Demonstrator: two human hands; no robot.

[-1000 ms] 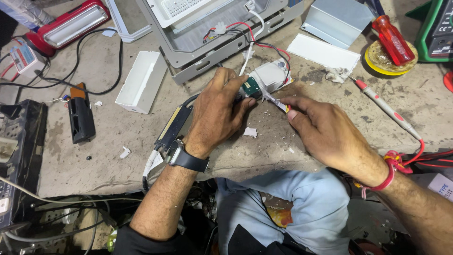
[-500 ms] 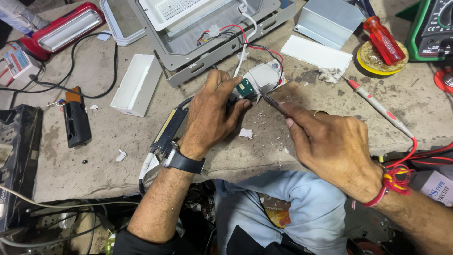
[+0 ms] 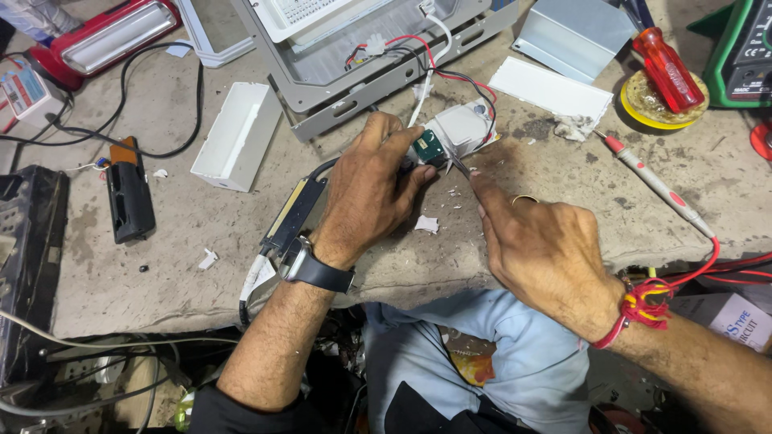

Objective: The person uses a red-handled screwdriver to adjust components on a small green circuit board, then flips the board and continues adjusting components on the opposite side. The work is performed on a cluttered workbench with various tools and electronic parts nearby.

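Note:
My left hand (image 3: pixel 371 186) grips a small white driver box (image 3: pixel 458 128) with a green circuit part (image 3: pixel 428 149) showing at its near end. Red, black and white wires (image 3: pixel 450 76) run from it up to a grey metal lamp housing (image 3: pixel 354 56). My right hand (image 3: pixel 539 241) pinches a thin metal tool (image 3: pixel 460 166) whose tip touches the green part. A watch sits on my left wrist, a red thread on my right.
A red-tipped meter probe (image 3: pixel 651 181) lies right of my hands, its red lead trailing off the bench edge. Beyond are a green multimeter (image 3: pixel 744 48), a red screwdriver (image 3: pixel 667 68) on a tape roll, a white open box (image 3: pixel 235 137), a black block (image 3: pixel 130 197) and a red lamp (image 3: pixel 104 36).
My right hand has drawn back toward me and rolled knuckles-up, while its tool tip stays at the green part. My left hand keeps its grip on the box.

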